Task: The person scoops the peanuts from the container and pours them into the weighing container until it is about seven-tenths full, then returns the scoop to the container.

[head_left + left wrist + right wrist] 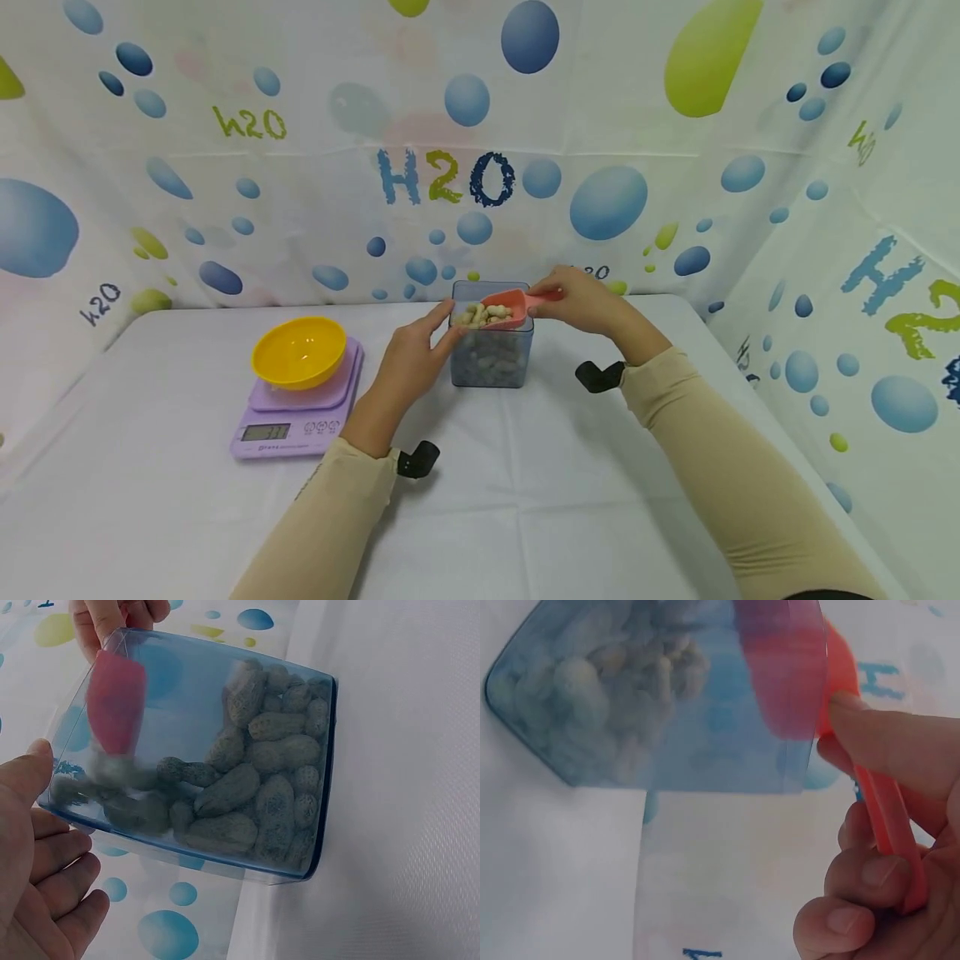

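A clear blue-grey plastic container (491, 358) stands on the table with peanuts in their shells (225, 787) inside. My left hand (414, 354) holds it at the left side of its rim, thumb at the front and fingers further back. In my right hand (581, 304) is the handle of a red scoop (889, 817), gripped between thumb and curled fingers. The scoop's bowl tilts down inside the container's mouth, with peanuts (486, 315) at its lip. Seen through the wall in the left wrist view, the scoop (116, 701) points down toward the peanuts.
To the left, a purple kitchen scale (300, 421) bears a yellow bowl (300, 354); its display is lit with digits. White cloth covers the table (480, 500). A patterned curtain (300, 208) hangs right behind the container and along the right side.
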The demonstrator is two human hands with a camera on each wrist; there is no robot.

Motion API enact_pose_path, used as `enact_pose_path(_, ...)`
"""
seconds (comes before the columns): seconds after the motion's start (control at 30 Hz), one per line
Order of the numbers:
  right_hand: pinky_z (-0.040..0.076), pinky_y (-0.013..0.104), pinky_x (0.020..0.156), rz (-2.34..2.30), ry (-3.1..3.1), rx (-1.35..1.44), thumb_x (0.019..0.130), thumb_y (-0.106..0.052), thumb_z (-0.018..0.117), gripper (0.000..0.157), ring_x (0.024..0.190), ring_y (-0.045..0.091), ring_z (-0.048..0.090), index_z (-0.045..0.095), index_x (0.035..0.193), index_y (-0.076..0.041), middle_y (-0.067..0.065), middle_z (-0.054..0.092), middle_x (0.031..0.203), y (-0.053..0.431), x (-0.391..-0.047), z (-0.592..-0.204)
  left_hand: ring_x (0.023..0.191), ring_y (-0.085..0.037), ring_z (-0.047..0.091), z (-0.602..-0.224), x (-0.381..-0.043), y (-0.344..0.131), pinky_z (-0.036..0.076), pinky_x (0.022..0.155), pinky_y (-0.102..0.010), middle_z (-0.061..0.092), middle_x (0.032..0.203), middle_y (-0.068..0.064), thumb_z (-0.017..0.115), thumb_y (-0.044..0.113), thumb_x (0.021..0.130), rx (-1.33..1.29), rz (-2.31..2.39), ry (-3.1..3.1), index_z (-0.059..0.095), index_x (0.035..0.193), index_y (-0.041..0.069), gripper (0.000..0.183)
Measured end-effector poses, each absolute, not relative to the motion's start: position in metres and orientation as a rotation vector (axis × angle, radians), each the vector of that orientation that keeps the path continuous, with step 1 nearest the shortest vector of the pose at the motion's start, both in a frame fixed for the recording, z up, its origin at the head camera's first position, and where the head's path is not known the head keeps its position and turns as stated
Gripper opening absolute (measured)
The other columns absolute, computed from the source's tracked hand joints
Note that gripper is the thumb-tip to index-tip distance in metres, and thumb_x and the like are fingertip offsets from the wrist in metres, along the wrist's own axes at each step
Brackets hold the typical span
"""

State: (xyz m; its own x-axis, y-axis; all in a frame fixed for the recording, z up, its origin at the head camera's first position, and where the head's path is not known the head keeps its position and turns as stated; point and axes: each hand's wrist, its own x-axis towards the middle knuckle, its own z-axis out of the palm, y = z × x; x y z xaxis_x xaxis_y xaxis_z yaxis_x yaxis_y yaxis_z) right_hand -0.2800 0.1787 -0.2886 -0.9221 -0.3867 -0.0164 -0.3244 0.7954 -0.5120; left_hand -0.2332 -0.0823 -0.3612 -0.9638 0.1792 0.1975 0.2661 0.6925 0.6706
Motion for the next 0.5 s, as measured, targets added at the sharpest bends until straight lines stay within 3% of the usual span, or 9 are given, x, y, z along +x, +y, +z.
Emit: enact_pose_path(0.5,0.052,0.039,0.082,-0.982,2.799,-0.509,0.091,-0.039,0.07,0.044,0.102,0.025,0.052,0.067,0.129,-0.016,0.005,0.061,0.113,0.194,-0.277,-0.302,0.142,-0.027,0.041,-0.362,-0.234,-0.082,0.038,0.113,-0.046,0.041,0.155,-0.003,0.048,0.055,0.098,-0.373,-1.146,-2.781,0.033,0.155,0.023,0.066)
